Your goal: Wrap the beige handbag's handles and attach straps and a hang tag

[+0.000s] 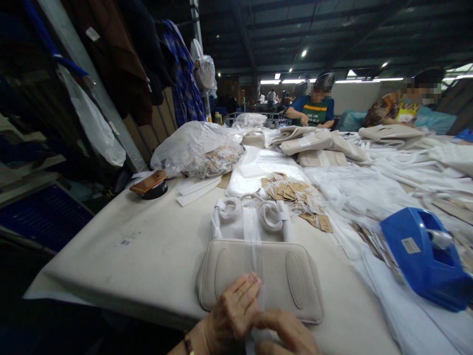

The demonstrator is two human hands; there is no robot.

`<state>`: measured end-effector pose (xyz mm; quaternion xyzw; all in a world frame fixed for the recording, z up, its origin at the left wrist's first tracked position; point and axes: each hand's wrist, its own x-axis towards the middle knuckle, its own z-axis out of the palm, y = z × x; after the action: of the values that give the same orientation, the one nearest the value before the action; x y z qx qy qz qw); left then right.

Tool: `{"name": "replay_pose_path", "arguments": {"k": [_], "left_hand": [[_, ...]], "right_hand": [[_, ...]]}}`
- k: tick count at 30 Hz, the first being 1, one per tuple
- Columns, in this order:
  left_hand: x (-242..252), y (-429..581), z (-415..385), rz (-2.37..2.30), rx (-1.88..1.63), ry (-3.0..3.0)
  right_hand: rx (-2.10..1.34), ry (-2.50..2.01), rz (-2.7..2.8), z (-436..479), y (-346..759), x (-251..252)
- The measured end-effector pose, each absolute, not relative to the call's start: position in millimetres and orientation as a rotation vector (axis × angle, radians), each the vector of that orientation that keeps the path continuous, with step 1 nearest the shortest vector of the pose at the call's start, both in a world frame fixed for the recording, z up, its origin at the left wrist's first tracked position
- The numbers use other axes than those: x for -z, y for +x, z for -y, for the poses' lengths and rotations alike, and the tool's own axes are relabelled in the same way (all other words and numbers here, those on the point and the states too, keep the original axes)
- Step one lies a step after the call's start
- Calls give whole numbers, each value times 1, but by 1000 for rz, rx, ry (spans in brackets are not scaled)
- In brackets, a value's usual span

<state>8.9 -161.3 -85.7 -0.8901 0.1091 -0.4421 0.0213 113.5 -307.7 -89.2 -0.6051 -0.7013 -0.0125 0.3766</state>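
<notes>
A beige handbag point(269, 276) lies flat in front of me at the near table edge. Down its middle runs a translucent strip point(252, 231), which continues over the near side. My left hand point(236, 303) rests flat on the bag, its fingers together and pressing the strip. Beside it, my right hand point(286, 333) is curled at the lower part of the strip, slightly blurred and partly cut off by the frame. Two coiled, wrapped straps point(229, 209) lie beyond the bag's top edge, joined to white-wrapped handles.
Brown paper tags point(291, 190) are heaped past the bag. A blue tape dispenser point(417, 251) stands right, by white sheets point(399, 305). At left are a phone point(149, 182) and a big plastic bag point(195, 148). More beige bags point(310, 143) and two people are across the table.
</notes>
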Motion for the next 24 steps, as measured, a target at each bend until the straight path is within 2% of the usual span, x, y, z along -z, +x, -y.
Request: {"name": "replay_pose_path", "arguments": {"k": [4,8,12,15,18,24], "left_hand": [[83,6,164,-373,1257,-2824],[85,-5,167,-448,1345,-2791],[63,-15,158,-499,1242,-3028],[42,-8,143,-272,1047,-3167],[39,7,131,-105,733,-3058],[49,16,128,-69,295,-3111]], "right_hand": [[168,-1475,1832,291,139,83],[139,-1403,2021,285,151,93],[143,-1397,2081,289,151,101],[104,-1427,2093,290,150,103],[119,-1445,2089,288,151,97],[425,-1386,1982,296,127,79]]}}
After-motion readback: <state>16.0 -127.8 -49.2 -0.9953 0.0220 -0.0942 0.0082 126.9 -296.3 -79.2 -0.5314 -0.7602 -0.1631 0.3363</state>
